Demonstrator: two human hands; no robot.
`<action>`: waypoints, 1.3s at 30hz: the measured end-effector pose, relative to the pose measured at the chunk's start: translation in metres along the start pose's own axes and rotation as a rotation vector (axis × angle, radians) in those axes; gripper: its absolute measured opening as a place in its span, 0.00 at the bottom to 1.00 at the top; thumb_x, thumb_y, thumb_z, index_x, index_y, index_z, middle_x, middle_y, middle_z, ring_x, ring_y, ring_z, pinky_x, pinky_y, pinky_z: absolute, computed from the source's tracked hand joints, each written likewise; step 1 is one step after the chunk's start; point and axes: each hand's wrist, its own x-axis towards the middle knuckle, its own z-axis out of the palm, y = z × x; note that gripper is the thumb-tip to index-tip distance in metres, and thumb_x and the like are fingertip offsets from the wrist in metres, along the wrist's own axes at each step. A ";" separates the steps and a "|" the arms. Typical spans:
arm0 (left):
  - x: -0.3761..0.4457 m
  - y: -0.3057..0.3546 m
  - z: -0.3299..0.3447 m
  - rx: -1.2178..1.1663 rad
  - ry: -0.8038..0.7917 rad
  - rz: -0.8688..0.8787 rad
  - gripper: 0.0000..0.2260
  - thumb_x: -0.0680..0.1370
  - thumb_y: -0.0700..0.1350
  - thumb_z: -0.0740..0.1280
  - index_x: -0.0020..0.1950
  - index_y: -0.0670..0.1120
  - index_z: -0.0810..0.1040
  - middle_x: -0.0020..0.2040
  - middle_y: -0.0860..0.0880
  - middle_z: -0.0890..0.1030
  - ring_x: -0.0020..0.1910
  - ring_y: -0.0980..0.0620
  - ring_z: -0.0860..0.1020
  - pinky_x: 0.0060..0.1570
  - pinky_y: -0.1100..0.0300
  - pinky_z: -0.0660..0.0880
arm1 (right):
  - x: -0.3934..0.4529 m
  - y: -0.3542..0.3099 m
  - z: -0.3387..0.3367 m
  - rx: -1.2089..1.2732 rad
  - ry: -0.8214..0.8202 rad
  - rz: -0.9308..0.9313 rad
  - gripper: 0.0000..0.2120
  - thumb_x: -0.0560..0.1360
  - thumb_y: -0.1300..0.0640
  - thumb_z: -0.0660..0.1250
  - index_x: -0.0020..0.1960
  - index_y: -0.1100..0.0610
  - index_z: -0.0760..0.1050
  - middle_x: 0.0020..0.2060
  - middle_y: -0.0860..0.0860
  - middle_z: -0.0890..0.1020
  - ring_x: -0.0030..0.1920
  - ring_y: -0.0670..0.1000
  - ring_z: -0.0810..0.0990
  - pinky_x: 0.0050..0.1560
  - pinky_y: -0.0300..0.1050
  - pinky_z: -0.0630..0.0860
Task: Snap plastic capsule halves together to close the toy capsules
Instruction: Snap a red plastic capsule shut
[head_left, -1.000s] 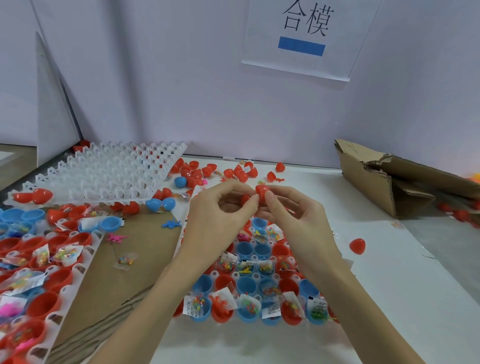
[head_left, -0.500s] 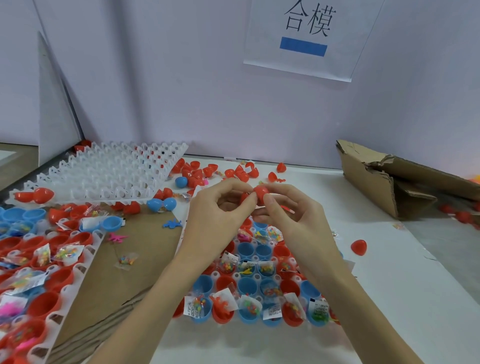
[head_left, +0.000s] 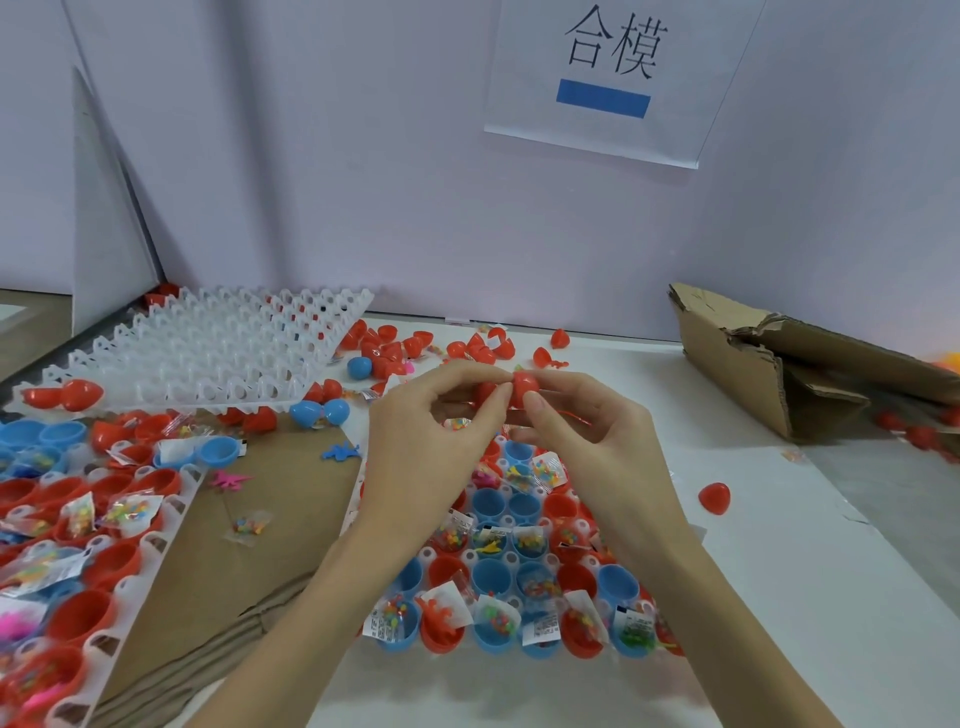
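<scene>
Judging by the tray (head_left: 511, 558) under the hands, most of the work is left: nearly every cup there is seen open, many with a toy packet. One red capsule (head_left: 523, 389) is pinched above it between the left hand (head_left: 431, 436) and right hand (head_left: 587, 441); whether it is snapped shut cannot be told.
</scene>
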 end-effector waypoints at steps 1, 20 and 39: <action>0.001 0.000 -0.001 -0.051 0.001 -0.021 0.08 0.78 0.41 0.75 0.56 0.50 0.85 0.47 0.56 0.87 0.48 0.57 0.86 0.50 0.62 0.82 | 0.000 0.000 0.001 -0.008 0.001 -0.008 0.08 0.79 0.54 0.70 0.58 0.48 0.82 0.48 0.40 0.86 0.48 0.44 0.87 0.46 0.32 0.80; 0.004 -0.002 -0.005 -0.110 -0.131 0.029 0.14 0.76 0.40 0.76 0.60 0.50 0.85 0.52 0.59 0.86 0.54 0.57 0.85 0.56 0.67 0.79 | 0.002 -0.004 -0.005 -0.117 0.006 -0.181 0.11 0.80 0.61 0.69 0.59 0.48 0.80 0.49 0.38 0.85 0.51 0.44 0.85 0.47 0.32 0.80; 0.000 0.003 -0.004 0.031 -0.030 0.165 0.15 0.73 0.45 0.78 0.59 0.47 0.85 0.51 0.55 0.86 0.52 0.57 0.85 0.54 0.64 0.81 | -0.003 -0.009 0.002 -0.158 0.076 -0.187 0.13 0.79 0.55 0.69 0.60 0.41 0.78 0.48 0.28 0.83 0.52 0.37 0.84 0.51 0.30 0.78</action>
